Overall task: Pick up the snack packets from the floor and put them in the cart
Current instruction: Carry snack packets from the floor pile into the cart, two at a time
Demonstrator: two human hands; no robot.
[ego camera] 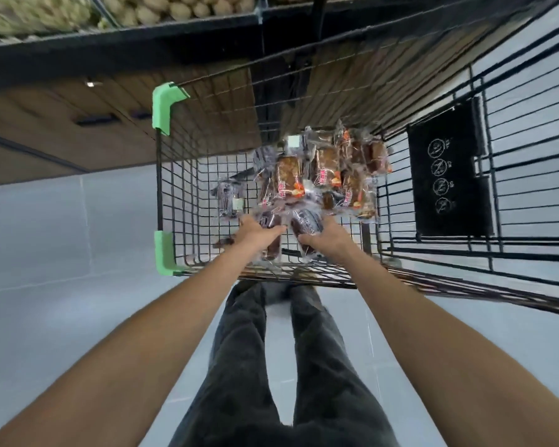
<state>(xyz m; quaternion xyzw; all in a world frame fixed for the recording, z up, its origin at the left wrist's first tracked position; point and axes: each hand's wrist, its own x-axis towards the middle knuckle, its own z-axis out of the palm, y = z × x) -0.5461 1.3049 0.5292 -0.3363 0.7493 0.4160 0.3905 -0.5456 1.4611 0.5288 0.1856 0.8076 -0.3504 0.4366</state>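
A black wire cart (175, 201) with green corner guards stands in front of me, seen from above. Several clear snack packets with brown cakes (323, 169) lie piled on its bottom. Both my arms reach over the near rim into the basket. My left hand (255, 232) holds a dark snack packet (270, 235) low inside the cart. Beside it, my right hand (328, 235) holds another dark snack packet (305, 224). One more dark packet (228, 200) lies alone at the left of the basket floor.
A black sign panel (449, 169) hangs on the cart's right wire wall. A wooden shelf unit (78, 124) with produce on top runs behind the cart. Grey tiled floor (62, 237) lies to the left, and my legs in dark trousers (271, 366) stand below.
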